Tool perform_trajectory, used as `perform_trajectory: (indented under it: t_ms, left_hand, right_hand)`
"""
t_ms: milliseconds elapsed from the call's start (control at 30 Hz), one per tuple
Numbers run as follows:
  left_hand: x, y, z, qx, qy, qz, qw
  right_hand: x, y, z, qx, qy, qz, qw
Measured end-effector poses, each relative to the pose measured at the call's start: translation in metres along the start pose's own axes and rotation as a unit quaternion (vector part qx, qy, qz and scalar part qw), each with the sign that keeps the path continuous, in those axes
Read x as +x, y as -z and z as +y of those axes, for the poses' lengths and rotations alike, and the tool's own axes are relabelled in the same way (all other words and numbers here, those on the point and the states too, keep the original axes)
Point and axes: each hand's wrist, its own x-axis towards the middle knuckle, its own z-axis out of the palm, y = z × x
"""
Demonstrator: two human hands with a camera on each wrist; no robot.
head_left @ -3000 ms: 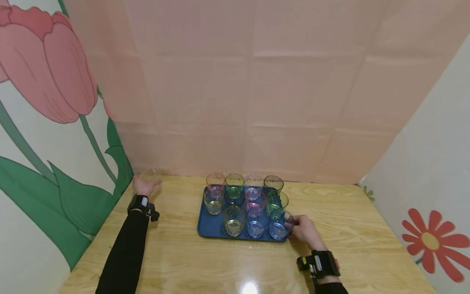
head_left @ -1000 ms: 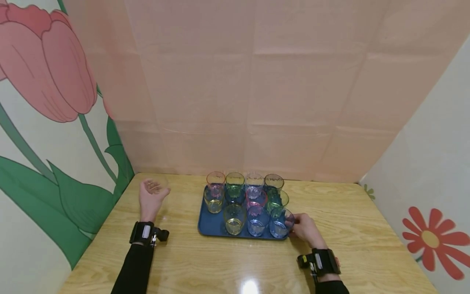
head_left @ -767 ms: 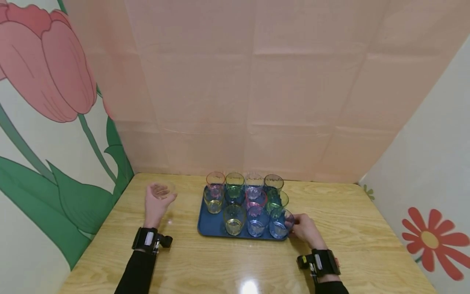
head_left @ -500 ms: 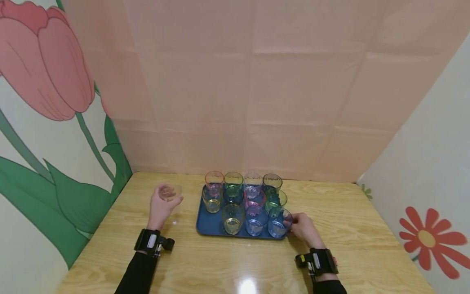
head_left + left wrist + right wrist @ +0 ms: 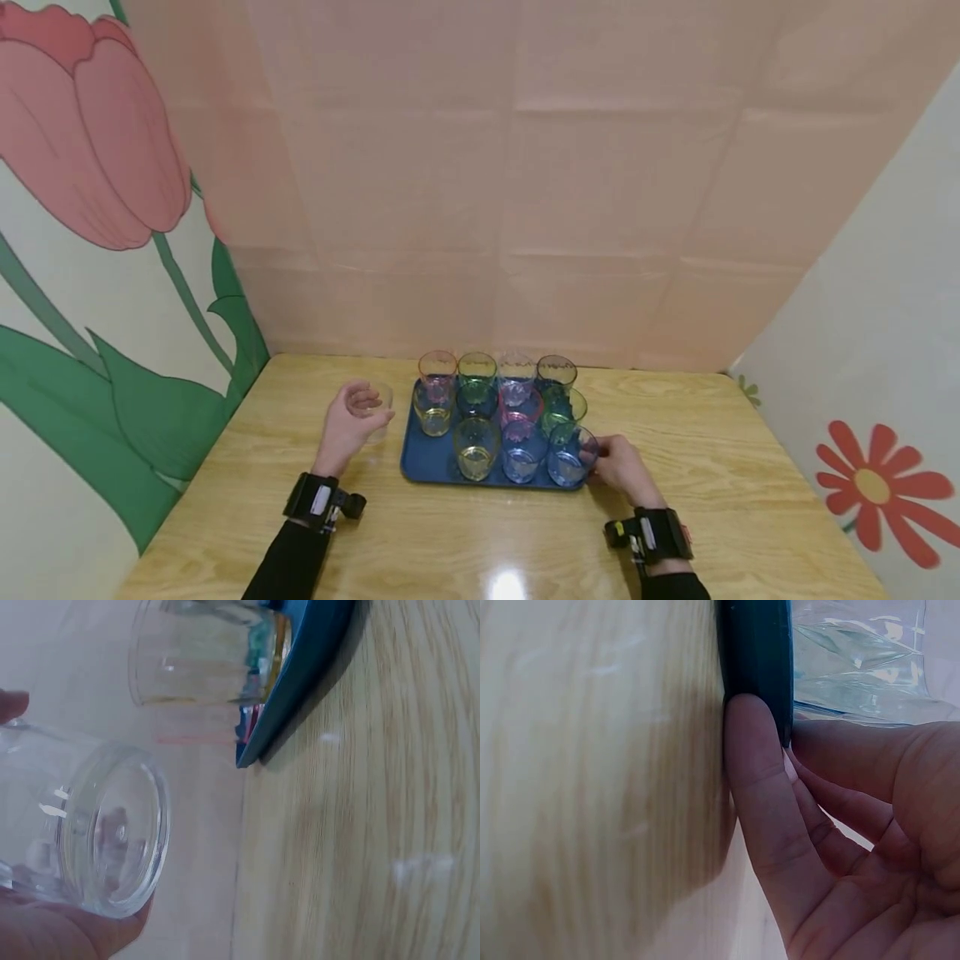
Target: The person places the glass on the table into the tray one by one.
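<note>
My left hand grips a clear drinking glass above the table, just left of the blue tray. In the left wrist view the glass's thick round base faces the tray, with fingers round its side. At the tray's near right corner, my right hand pinches the rim between thumb and fingers, close beside a blue glass. Several coloured glasses stand in rows on the tray, among them a yellow glass at the front and a red-rimmed glass at the back. The tray's front left corner shows bare blue.
The tray rests on a light wooden table. Behind it rises a pink sheet. Side panels stand at the left, painted with a tulip, and at the right, with a red flower.
My left hand has brought the clear glass from the table's back left corner rightwards and nearer, close to the tray. The right hand stays at the tray's corner; the tray's glasses have not moved.
</note>
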Motion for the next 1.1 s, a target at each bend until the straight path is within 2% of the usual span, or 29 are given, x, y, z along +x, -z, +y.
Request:
perform_trajectory:
  t_ms: [133,367,600,800,1100]
  left_hand:
    - [-0.003,-0.006,0.001,0.019,-0.003,-0.03,0.9994]
    - [-0.007,-0.014,0.001,0.041,-0.01,-0.035,0.9985]
    - [-0.016,-0.02,0.005,0.066,-0.016,-0.064,0.9956]
    - [-0.018,-0.022,0.003,0.144,-0.046,-0.087,0.9848]
    - [-0.022,-0.032,0.002,0.201,-0.055,-0.167,0.9636]
  right_hand:
    - [0.001,0.0,0.0,0.0,-0.003,0.002,1.0]
    - [0.0,0.0,0.001,-0.005,-0.009,0.001,1.0]
    - [-0.001,0.0,0.0,-0.002,-0.014,0.0,1.0]
    - [-0.002,0.001,0.0,-0.005,-0.01,-0.005,1.0]
    - [0.0,0.002,0.001,-0.007,-0.008,-0.006,1.0]
